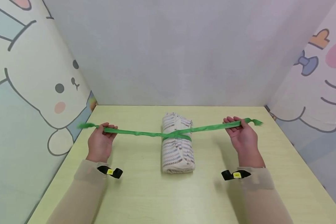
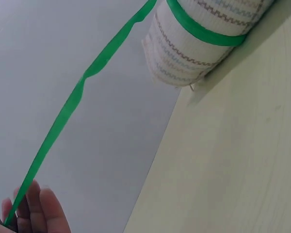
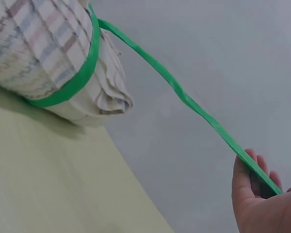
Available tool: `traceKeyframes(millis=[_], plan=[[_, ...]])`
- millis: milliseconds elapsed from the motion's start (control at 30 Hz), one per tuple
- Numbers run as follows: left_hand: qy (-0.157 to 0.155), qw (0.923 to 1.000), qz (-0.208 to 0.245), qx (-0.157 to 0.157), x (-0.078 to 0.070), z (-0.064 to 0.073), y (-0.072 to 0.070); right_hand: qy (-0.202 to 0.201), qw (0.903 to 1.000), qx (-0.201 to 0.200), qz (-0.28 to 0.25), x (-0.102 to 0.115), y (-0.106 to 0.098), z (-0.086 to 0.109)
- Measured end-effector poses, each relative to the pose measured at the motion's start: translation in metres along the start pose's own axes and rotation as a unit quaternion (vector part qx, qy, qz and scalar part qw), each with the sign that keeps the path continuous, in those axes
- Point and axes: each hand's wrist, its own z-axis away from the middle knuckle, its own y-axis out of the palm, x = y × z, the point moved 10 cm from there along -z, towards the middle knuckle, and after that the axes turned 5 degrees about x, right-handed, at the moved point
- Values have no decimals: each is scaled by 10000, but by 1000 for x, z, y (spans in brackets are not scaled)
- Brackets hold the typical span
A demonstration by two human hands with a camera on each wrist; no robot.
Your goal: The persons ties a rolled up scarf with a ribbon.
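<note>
A rolled striped cloth lies lengthwise on the table, with a green ribbon looped round its middle and crossed on top. My left hand pinches the ribbon near its frayed left end, out to the left of the roll. On the other side my right hand pinches the opposite length between thumb and fingers, palm up, its tail sticking out past the thumb. Both lengths run nearly straight from the crossing to the hands, raised above the table. In the left wrist view the ribbon has a slight twist.
The pale wooden table ends at a plain grey wall behind the roll. Panels with cartoon animals, a left one and a right one, stand along the sides. Black straps with yellow labels sit at both cuffs.
</note>
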Motion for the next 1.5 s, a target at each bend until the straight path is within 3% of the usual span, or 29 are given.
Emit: traceKeyframes(millis=[233, 367, 600, 767, 900, 1133, 1267, 1367, 1500], plan=[[-383, 9974, -494, -356, 1, -1, -17, 84, 9996, -275, -12, 12, -18, -1], [-425, 9936, -694, -780, 0, -1, -32, 281, 9981, -536, 102, 14, -32, -2], [-386, 9778, -1567, -1340, -3, -5, -58, 693, 9894, -1066, 695, 12, -58, -3], [-349, 9615, -2225, -1572, -3, -10, -71, 689, 9753, -1664, 1281, 14, -79, -3], [-383, 9433, -2880, -1606, 0, -13, -74, 635, 9583, -2023, 1913, 17, -90, -6], [-445, 9119, -3805, -1473, 7, -16, -69, 236, 9461, -2443, 2113, 26, -100, -7], [-517, 8820, -4516, -1243, 10, -17, -66, -35, 9177, -2666, 2946, 35, -104, -6], [-477, 8521, -5094, -1104, 9, -16, -63, -31, 8922, -2810, 3537, 39, -104, -4], [-305, 8256, -5541, -1018, 2, -15, -58, 45, 8749, -2900, 3878, 37, -100, -1]])
